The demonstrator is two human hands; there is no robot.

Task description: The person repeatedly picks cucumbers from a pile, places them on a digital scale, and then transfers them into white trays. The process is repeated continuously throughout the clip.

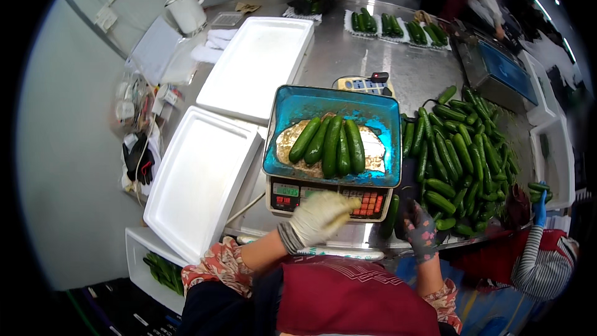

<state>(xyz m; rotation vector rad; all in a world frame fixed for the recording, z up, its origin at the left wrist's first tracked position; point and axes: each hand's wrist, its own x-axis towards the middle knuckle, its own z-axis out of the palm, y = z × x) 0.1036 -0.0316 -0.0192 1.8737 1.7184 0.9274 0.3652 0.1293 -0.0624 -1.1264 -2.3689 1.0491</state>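
Observation:
My left hand (320, 218), in a whitish glove, reaches over the front panel of a weighing scale (295, 208). Its fingers are mostly folded together, with a fingertip at the red and white keys (368, 204). Several cucumbers (333, 146) lie side by side in the scale's blue pan (336, 94), on a pale, stained patch. My right hand (421, 230), in a dark flowered glove, is at the table's front edge beside the cucumber pile (460, 155). Its fingers look apart and nothing shows in them. A single cucumber (390, 216) lies just left of it.
Two white foam trays (198, 174) lie left of the scale, above a bin of cucumbers (163, 270). Bundled cucumbers (392, 26) rest on white netting at the back. Another scale (497, 71) stands back right. At right, a co-worker's blue-gloved hand (540, 208) holds cucumbers by white crates (553, 162).

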